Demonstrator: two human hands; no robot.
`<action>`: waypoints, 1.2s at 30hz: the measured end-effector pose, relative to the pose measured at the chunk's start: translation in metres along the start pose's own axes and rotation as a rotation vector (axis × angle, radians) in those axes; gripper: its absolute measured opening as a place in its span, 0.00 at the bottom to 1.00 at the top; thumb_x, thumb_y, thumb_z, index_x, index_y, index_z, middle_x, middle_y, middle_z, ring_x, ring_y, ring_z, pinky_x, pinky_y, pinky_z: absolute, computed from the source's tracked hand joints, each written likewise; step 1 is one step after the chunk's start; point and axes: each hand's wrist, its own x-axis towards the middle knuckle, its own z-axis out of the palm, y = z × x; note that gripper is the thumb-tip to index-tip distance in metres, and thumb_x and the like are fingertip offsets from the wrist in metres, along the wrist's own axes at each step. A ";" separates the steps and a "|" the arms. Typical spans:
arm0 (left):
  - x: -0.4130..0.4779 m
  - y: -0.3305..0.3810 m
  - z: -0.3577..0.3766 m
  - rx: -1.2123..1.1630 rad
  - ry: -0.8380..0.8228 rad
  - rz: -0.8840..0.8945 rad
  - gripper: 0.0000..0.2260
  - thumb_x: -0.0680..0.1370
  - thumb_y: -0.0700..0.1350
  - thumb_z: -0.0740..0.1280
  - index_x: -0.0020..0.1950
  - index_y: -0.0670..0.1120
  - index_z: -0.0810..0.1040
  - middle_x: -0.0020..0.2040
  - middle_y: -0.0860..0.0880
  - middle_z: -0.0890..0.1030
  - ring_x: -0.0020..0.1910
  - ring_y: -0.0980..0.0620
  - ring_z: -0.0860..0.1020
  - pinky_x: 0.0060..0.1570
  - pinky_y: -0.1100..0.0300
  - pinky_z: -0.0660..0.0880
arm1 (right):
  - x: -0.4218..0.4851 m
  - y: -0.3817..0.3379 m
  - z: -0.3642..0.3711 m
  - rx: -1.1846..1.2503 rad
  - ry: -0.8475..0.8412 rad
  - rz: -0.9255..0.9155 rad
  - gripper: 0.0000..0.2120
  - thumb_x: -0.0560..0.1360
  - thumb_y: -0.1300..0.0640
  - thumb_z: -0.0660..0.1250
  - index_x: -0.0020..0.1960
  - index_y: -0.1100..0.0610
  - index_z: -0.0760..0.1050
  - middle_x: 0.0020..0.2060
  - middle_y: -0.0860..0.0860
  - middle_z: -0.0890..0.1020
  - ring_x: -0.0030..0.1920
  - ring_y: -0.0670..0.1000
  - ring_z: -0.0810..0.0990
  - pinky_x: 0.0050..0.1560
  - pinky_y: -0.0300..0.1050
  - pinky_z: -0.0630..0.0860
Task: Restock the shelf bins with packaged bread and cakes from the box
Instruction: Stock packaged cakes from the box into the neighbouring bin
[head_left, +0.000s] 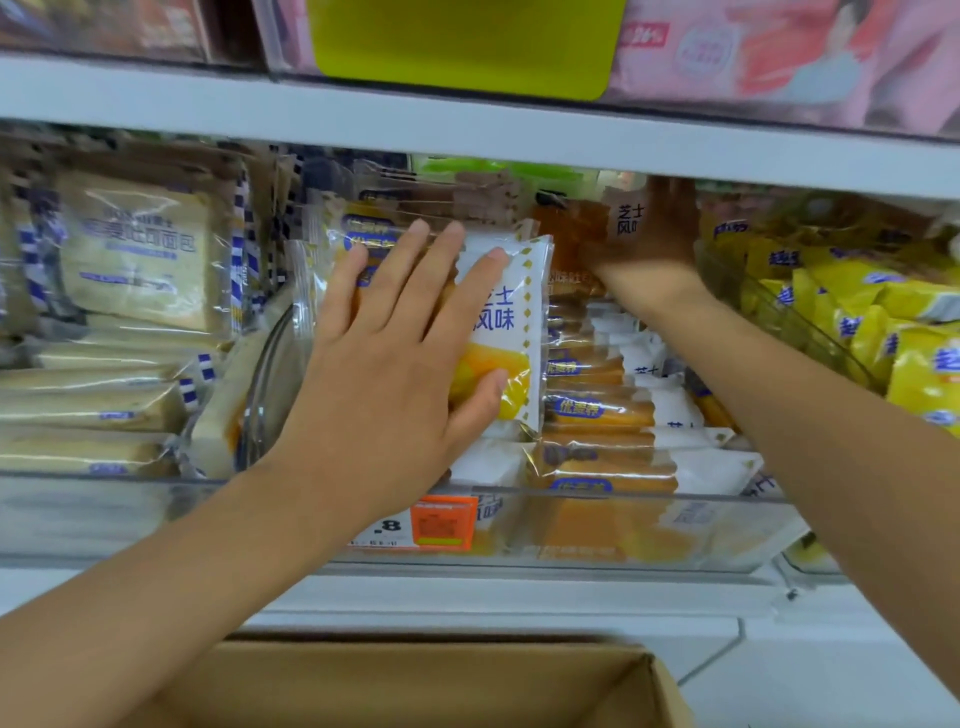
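Two hands are at work in the middle bin on the shelf.

Left hand: fingers straight and spread, laid flat on the face of a white-and-yellow cake pack, with the thumb against its lower part. It presses and does not clasp.

Pack: upright on its edge, at the left of the bin, above the row of orange and white packs that lie overlapped from front to back.

Right hand: deep at the back of the bin and blurred. The fingers seem straight and point up, flat against the rear packs, holding nothing as far as can be told.

Box: cardboard, open, below the shelf; its contents are out of view.

Neighbours: bread in the bin to the left, yellow packs to the right, and a price tag on the bin front.

Step in hand, as judged: seating the pack into the row while the right hand holds the rear stock back.

To do it well:
- Keep the rear packs pushed back until there is a gap for the new one.
- Slide the pack in printed face forward, square with its fellows.
- Press with flat fingers only, since the cake is probably soft and the wrapper slippery.
- Let go at the back only once the pack stands by itself, or the row may slump forward.
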 end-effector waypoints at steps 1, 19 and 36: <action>0.000 0.000 0.000 0.001 0.000 0.000 0.29 0.80 0.59 0.52 0.79 0.48 0.58 0.79 0.43 0.61 0.78 0.43 0.58 0.75 0.40 0.52 | -0.003 0.002 -0.001 -0.067 -0.037 -0.070 0.47 0.71 0.40 0.71 0.80 0.50 0.48 0.79 0.56 0.45 0.79 0.58 0.41 0.78 0.52 0.45; 0.000 0.000 0.001 -0.009 -0.007 -0.004 0.30 0.80 0.60 0.51 0.79 0.48 0.58 0.79 0.44 0.60 0.79 0.44 0.56 0.76 0.42 0.50 | 0.019 0.018 0.010 -0.350 -0.278 -0.332 0.57 0.59 0.24 0.68 0.79 0.43 0.46 0.79 0.53 0.50 0.79 0.57 0.44 0.77 0.60 0.46; -0.001 -0.001 0.005 0.010 0.047 0.003 0.29 0.81 0.60 0.52 0.79 0.47 0.59 0.78 0.43 0.62 0.78 0.43 0.58 0.76 0.42 0.51 | 0.004 0.016 0.014 -0.484 -0.214 -0.568 0.44 0.71 0.30 0.49 0.79 0.56 0.55 0.74 0.63 0.61 0.76 0.67 0.55 0.76 0.60 0.48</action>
